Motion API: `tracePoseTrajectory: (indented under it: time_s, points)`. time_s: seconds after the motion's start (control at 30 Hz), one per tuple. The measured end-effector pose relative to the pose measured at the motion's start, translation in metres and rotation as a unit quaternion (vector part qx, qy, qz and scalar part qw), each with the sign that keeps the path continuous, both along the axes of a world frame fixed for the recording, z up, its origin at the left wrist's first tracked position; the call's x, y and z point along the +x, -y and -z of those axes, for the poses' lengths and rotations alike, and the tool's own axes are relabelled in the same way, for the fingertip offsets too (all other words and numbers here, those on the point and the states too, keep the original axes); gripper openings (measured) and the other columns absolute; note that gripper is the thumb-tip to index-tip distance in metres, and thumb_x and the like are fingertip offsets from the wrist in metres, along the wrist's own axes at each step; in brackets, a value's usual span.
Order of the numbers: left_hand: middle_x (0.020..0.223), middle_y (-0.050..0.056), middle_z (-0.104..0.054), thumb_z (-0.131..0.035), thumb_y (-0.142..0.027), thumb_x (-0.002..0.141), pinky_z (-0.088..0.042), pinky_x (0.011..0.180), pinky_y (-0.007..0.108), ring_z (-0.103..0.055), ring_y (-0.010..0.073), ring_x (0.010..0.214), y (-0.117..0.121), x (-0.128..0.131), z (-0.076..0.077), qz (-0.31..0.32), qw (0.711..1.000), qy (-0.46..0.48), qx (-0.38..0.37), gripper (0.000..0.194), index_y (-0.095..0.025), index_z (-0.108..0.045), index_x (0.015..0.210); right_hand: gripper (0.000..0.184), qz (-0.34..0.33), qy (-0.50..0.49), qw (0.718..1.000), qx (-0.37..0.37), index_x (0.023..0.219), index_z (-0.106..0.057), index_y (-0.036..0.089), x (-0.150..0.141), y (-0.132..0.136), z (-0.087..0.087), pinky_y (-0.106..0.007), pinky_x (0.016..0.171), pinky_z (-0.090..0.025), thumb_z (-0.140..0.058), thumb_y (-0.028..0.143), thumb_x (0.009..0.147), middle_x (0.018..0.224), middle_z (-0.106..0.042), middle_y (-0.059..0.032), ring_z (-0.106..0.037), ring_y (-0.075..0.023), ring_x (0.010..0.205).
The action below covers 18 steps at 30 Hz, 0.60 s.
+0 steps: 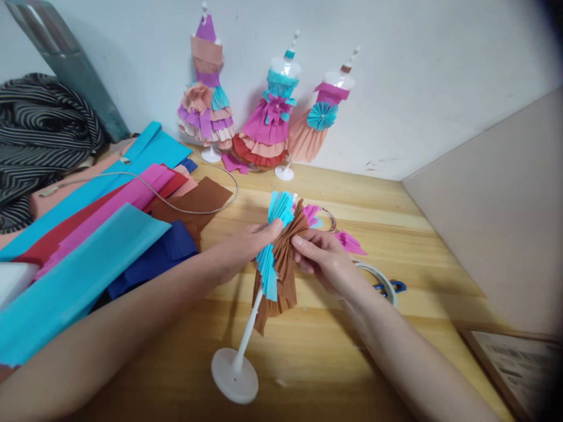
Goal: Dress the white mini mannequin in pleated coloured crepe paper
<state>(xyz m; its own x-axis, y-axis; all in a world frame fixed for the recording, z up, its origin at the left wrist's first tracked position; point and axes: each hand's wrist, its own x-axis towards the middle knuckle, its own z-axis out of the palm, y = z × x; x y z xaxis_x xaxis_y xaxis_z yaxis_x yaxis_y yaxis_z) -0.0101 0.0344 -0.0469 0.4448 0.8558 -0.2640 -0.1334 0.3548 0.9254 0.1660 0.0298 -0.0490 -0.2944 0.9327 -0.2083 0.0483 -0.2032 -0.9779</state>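
A small white mannequin stand (234,373) leans over the wooden table (334,351), dressed in pleated brown and turquoise crepe paper (281,258). My left hand (246,246) is closed round the paper at the mannequin's waist from the left. My right hand (319,258) pinches the brown paper from the right. Both hands hold the paper dress off the table; only the round base rests near the table's front.
Three finished paper-dressed mannequins (266,111) stand at the back wall. Sheets of coloured crepe paper (101,234) lie at left with a cable (176,202) over them. A tape roll (382,278), blue-handled scissors (393,286) and pink paper scraps (349,241) lie behind my right hand. Striped fabric (39,129) lies far left.
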Motion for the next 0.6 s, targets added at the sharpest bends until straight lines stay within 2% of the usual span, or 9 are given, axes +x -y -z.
tracePoseTrajectory:
  time_s: [0.13, 0.27, 0.43, 0.6]
  points:
    - [0.109, 0.01, -0.072, -0.063, -0.064, 0.074, -0.044, 0.1, 0.042, -0.059, 0.0304, 0.116, -0.001, 0.001, 0.005, 0.013, 0.999, 0.029, -0.035, 0.059, -0.018, -0.068, 0.11, 0.05, -0.014, 0.096, 0.994, 0.054, 0.06, -0.053, 0.017, 0.001, 0.0, -0.005, -0.024, 0.044, -0.02, -0.066, 0.063, 0.071, 0.052, -0.044, 0.0036, -0.033, -0.0075, 0.046]
    - [0.106, 0.011, -0.072, -0.065, -0.063, 0.073, -0.043, 0.1, 0.043, -0.061, 0.0308, 0.113, -0.001, 0.002, 0.009, 0.013, 0.997, 0.056, -0.057, 0.058, -0.016, -0.068, 0.107, 0.053, -0.031, 0.165, 0.982, 0.084, 0.062, -0.051, 0.017, 0.0, 0.001, -0.009, -0.025, 0.047, -0.022, -0.059, 0.068, 0.073, 0.054, -0.039, 0.0045, -0.031, -0.0084, 0.05]
    - [0.105, 0.009, -0.072, -0.062, -0.064, 0.075, -0.046, 0.094, 0.038, -0.063, 0.0274, 0.108, -0.001, 0.004, 0.006, 0.021, 0.993, 0.088, -0.072, 0.057, -0.017, -0.068, 0.107, 0.053, -0.045, 0.178, 0.978, 0.097, 0.062, -0.047, 0.018, 0.0, 0.001, -0.01, -0.026, 0.052, -0.03, -0.057, 0.068, 0.075, 0.06, -0.045, 0.0016, -0.039, -0.011, 0.056]
    - [0.109, 0.009, -0.072, -0.058, -0.063, 0.079, -0.045, 0.095, 0.036, -0.061, 0.0261, 0.111, 0.001, 0.005, 0.004, 0.022, 0.992, 0.097, -0.074, 0.055, -0.018, -0.068, 0.109, 0.052, -0.057, 0.196, 0.973, 0.111, 0.064, -0.052, 0.017, 0.002, 0.001, -0.011, -0.026, 0.052, -0.033, -0.056, 0.067, 0.077, 0.06, -0.049, 0.0005, -0.043, -0.0125, 0.058]
